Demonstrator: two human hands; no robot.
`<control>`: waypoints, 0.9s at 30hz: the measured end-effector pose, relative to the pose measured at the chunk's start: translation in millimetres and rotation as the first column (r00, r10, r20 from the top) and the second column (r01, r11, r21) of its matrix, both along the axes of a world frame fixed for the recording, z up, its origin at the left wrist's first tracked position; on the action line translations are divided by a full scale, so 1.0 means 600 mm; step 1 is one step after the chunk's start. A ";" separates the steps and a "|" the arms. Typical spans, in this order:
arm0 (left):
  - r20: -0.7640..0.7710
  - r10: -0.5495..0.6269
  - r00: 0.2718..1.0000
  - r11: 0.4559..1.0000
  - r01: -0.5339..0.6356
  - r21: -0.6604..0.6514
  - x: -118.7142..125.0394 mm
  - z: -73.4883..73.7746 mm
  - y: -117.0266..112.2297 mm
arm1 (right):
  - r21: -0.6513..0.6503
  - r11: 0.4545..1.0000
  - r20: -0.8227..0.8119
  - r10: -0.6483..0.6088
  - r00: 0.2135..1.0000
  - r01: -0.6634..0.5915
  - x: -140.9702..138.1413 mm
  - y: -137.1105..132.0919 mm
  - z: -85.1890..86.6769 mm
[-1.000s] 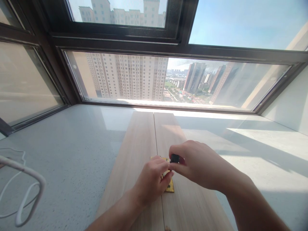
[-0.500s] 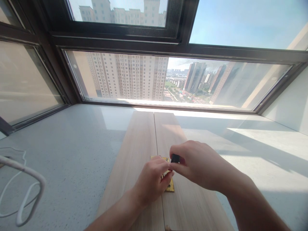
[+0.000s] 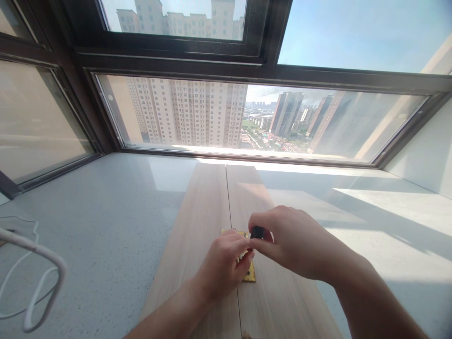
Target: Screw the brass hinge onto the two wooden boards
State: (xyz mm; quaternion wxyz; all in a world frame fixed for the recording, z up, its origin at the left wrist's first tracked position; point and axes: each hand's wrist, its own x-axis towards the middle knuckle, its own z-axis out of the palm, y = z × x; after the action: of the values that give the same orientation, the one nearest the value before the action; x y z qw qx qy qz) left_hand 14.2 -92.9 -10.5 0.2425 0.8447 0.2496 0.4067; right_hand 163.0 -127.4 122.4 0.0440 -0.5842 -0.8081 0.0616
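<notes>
The plate (image 3: 251, 277) lies on boards (image 3: 190, 212) under the nearer left hand (image 3: 224, 258), whose half-curled fingers hide any hold; the right hand (image 3: 293, 240) grips a handle (image 3: 256, 232) by the plate's right edge.

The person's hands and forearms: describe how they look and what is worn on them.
Both the left hand and the right hand are bare, with no gloves. The left forearm and right forearm are bare too, as far as they show: no sleeve, watch, bracelet or clear marking. Parts of both hands are hidden, so a ring cannot be ruled out.
</notes>
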 end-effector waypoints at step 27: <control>0.004 -0.008 1.000 1.000 0.008 -0.008 0.004 0.001 0.000 | -0.006 1.000 -0.037 0.028 0.999 -0.028 0.002 -0.004 0.003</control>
State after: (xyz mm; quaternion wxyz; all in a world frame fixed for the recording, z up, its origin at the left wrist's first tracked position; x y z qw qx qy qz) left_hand 16.7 -93.0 -9.7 0.2480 0.8439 0.2476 0.4063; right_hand 164.4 -129.8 124.0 0.0564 -0.5717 -0.8150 0.0755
